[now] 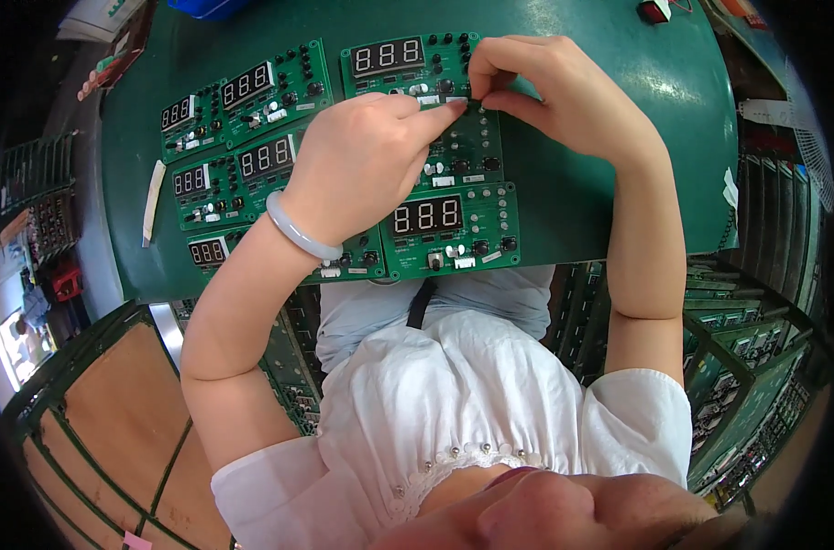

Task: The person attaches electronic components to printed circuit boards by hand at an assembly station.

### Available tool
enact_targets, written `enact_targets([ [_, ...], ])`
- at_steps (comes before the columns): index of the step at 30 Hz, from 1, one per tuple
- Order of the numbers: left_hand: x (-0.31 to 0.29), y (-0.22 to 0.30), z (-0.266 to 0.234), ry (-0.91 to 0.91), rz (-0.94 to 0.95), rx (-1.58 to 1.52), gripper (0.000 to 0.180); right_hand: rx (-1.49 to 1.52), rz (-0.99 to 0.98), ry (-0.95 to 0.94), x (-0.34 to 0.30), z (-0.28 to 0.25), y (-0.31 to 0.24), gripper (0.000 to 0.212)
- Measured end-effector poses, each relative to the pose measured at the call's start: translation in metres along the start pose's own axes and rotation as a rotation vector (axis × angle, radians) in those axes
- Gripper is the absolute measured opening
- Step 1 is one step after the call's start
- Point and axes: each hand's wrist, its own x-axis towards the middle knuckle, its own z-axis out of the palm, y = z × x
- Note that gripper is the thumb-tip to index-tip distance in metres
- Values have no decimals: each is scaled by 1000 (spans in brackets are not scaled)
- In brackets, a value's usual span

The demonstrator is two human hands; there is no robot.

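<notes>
Green circuit boards [417, 236] with three-digit displays lie in rows on a green table. My left hand [357, 151], with a pale bangle [300, 236] at its wrist, is over the middle boards. Its index finger reaches to a white connector at the lower edge of the top board [388, 57]. The other fingers curl under the palm, where anything held is hidden. My right hand [550, 87] comes in from the right, thumb and index finger pinched together at that board's lower right corner. What lies between those fingertips is too small to make out.
The green table [609, 220] extends to the right of the boards. A pale strip [153, 203] lies at left. A blue container [204, 7] and a small red-and-black object [655, 11] stand at the far edge. Racks holding boards [738, 367] are below on the right.
</notes>
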Motion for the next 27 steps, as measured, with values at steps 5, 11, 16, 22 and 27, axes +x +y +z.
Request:
enact_targets([
  [5, 1, 0, 5, -11, 29, 30, 43, 106, 60, -30, -1, 1, 3, 23],
  [11, 2, -3, 7, -42, 42, 78, 45, 158, 75, 2, 0, 0, 4, 26],
  [16, 1, -3, 7, -25, 68, 112, 47, 99, 115, 1, 0, 0, 1, 28],
  [22, 0, -4, 6, -51, 55, 65, 47, 101, 131, -6, -2, -5, 3, 29],
  [27, -4, -5, 3, 8, 22, -46, 41, 129, 116, 17, -1, -7, 3, 29],
])
